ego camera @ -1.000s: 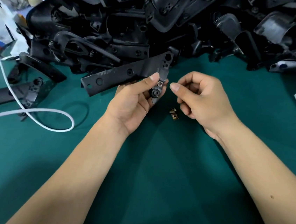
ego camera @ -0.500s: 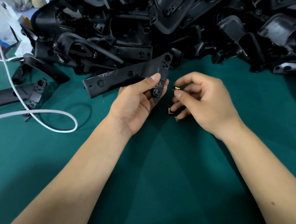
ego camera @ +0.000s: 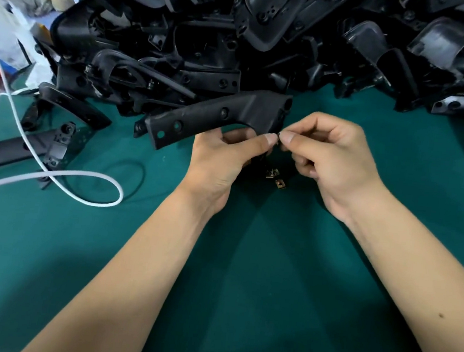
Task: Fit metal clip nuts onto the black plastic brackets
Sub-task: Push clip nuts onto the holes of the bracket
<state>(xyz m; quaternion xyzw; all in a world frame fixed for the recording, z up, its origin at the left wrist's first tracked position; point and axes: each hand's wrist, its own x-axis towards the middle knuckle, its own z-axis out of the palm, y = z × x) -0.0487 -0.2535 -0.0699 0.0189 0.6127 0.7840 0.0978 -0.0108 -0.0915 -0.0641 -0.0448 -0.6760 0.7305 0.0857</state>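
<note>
- Black plastic bracket [ego camera: 217, 117] is held just above the green mat [ego camera: 241, 291], gripped at its near end by the left hand [ego camera: 221, 160], thumb on top and fingers curled beneath.
- Thumb and forefinger of the right hand [ego camera: 329, 163] are pinched together against the bracket's end, right beside the left thumb tip; a small clip nut [ego camera: 279, 135] is barely glimpsed between them, too small to be made out clearly.
- Two brass-coloured clip nuts [ego camera: 276, 177] are seen lying on the mat below and between the hands.
- Behind, a heap of black brackets [ego camera: 268, 36] is piled across the mat.
- At left, a white cable [ego camera: 81, 185] is looped over a flat black part [ego camera: 13, 150].
</note>
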